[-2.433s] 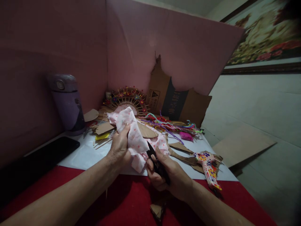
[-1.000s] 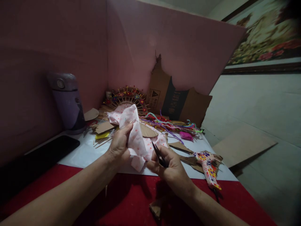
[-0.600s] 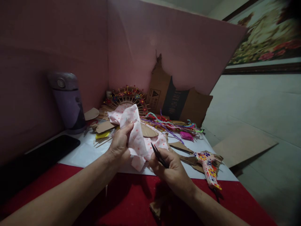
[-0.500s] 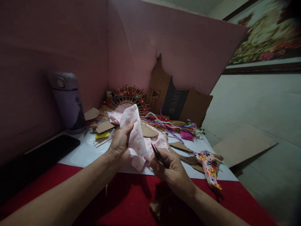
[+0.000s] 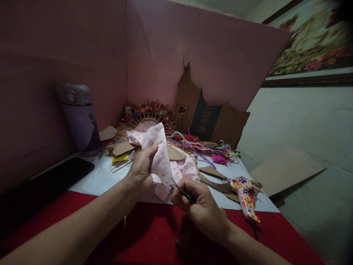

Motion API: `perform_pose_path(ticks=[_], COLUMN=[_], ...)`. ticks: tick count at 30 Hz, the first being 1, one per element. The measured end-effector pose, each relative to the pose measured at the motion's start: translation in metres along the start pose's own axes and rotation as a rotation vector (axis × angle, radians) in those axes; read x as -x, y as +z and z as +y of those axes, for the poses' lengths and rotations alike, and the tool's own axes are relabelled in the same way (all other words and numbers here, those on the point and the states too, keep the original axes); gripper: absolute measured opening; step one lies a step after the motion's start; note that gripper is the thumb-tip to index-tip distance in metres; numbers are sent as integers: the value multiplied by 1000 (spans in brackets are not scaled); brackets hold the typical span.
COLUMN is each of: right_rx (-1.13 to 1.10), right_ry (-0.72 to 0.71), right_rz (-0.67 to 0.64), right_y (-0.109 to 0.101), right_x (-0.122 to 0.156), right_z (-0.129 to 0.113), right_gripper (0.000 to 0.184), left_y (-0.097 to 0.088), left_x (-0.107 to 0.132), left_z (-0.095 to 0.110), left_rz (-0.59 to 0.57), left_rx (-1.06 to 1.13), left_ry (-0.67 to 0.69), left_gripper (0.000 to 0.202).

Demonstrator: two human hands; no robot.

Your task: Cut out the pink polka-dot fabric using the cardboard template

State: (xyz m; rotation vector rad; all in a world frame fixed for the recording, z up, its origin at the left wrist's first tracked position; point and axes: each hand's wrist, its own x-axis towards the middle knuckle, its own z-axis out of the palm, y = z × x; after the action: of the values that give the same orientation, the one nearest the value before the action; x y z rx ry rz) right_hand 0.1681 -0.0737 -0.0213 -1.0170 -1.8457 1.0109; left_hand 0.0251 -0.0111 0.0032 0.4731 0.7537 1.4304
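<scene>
Between the thumb and fingers of my left hand (image 5: 142, 167) is a white cloth with pink dots (image 5: 160, 162), raised over the table. My right hand (image 5: 200, 200) is closed around dark, pointed scissors (image 5: 184, 192); their handles are hidden in my palm. The thin tip points up and left, close to the cloth's lower right edge; I cannot tell whether it touches. Behind the held piece lies more dotted cloth (image 5: 182, 166), with a tan cardboard piece (image 5: 175, 154) on it.
A purple bottle (image 5: 79, 121) and a black phone (image 5: 64, 172) are at left. A flower-patterned glue gun (image 5: 245, 197) lies right, beside cardboard scraps (image 5: 217, 184). Coloured pipe cleaners (image 5: 198, 145), a flower-decorated arch (image 5: 150, 108) and a large cardboard piece (image 5: 211, 117) stand or lie behind.
My right hand has moved slightly left and turned, bringing the scissors' tip lower and nearer the cloth's edge. The blades now look thinner, seen more edge-on. My left hand has barely moved.
</scene>
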Motion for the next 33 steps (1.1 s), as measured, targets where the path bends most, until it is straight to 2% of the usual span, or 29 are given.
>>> perform_pose_path(ticks=[13, 19, 29, 33], right_rx=[39, 86, 153, 223], right_ry=[-94, -99, -113, -172], right_rz=[-7, -21, -95, -113], right_y=[0, 0, -1, -1], right_x=[1, 4, 8, 8], right_z=[-2, 1, 2, 3], right_gripper=[21, 17, 7, 14], left_y=[2, 1, 0, 0], left_x=[5, 4, 3, 3], left_z=[1, 0, -2, -2], left_rz=[6, -2, 9, -6], left_rx=[-10, -27, -48, -59], left_ry=[-7, -110, -68, -81], left_gripper=[6, 7, 9, 9])
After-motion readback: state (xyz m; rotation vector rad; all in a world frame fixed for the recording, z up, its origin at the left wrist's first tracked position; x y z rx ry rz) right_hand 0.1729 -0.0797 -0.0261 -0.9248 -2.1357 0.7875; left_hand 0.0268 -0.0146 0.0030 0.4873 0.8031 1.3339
